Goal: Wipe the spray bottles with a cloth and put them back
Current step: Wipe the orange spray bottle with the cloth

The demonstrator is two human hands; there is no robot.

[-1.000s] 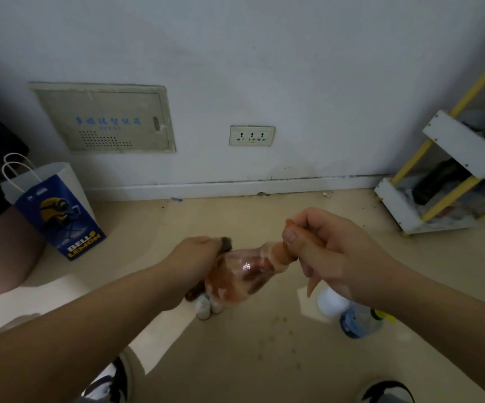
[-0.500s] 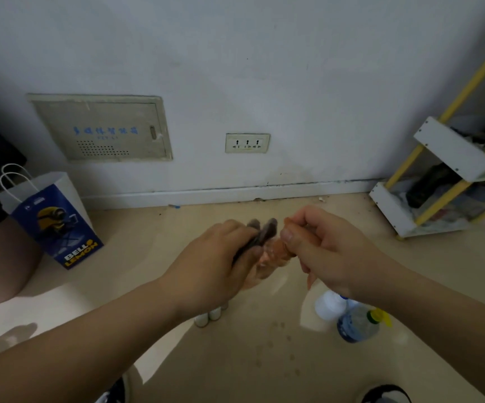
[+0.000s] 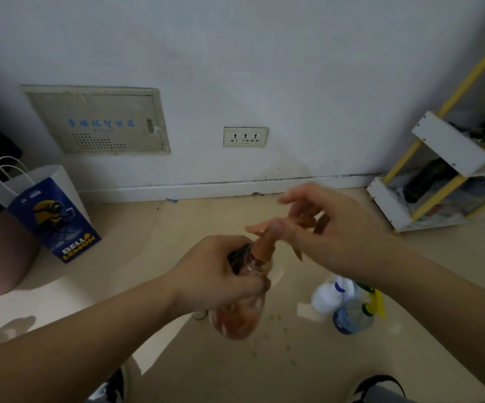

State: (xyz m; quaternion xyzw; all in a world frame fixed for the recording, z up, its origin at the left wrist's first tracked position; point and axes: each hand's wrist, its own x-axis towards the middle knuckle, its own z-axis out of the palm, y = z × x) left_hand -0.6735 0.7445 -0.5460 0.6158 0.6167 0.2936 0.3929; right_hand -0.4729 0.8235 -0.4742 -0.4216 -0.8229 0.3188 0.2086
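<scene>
Gripping the orange spray bottle [image 3: 240, 315] by its neck, the left hand [image 3: 215, 277] curls its fingers tight, pinching a dark cloth [image 3: 236, 257] against the plastic. The right hand [image 3: 334, 228] is blurred, its fingers spread loosely beside the nozzle; contact unclear. Below those fingers, a white bottle [image 3: 330, 295] and a blue bottle [image 3: 352, 317] stand on the floor.
</scene>
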